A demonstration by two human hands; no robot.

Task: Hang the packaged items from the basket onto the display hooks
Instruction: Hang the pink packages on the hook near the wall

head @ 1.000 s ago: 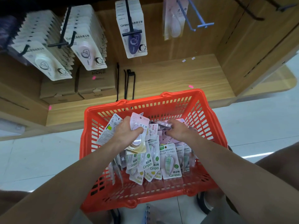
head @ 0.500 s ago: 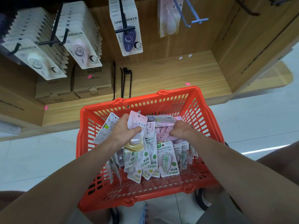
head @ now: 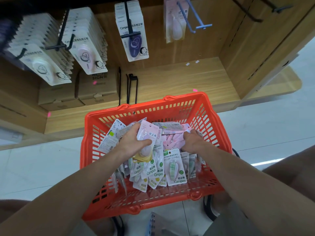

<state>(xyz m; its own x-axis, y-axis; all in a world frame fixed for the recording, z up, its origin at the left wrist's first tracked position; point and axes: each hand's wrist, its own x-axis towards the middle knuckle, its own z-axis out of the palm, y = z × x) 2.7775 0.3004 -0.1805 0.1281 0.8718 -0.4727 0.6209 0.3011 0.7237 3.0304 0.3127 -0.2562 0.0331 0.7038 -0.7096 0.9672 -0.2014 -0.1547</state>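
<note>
Fingers [head: 134, 133] of the left hand [head: 132, 142] curl round a pink packet [head: 148, 135], thumb pressed across its front, holding it upright just above the heap of packets [head: 163, 166] in the orange basket [head: 201, 106]. At about three o'clock from it, the right hand [head: 190, 142] reaches into the same heap with its fingers bent down among pale pink packets [head: 170, 140]; whether they grip one I cannot tell. Green and white packets lie fanned toward the basket's near wall at six o'clock. At twelve o'clock, beyond the basket, a wooden shelf [head: 170, 79] carries brown cardboard boxes [head: 95, 86] at its left end. Higher up, black display hooks [head: 129, 23] hold rows of hanging packets [head: 134, 40], and a blue hook [head: 196, 23] at one o'clock carries a single pink packet [head: 175, 23] far back.
</note>
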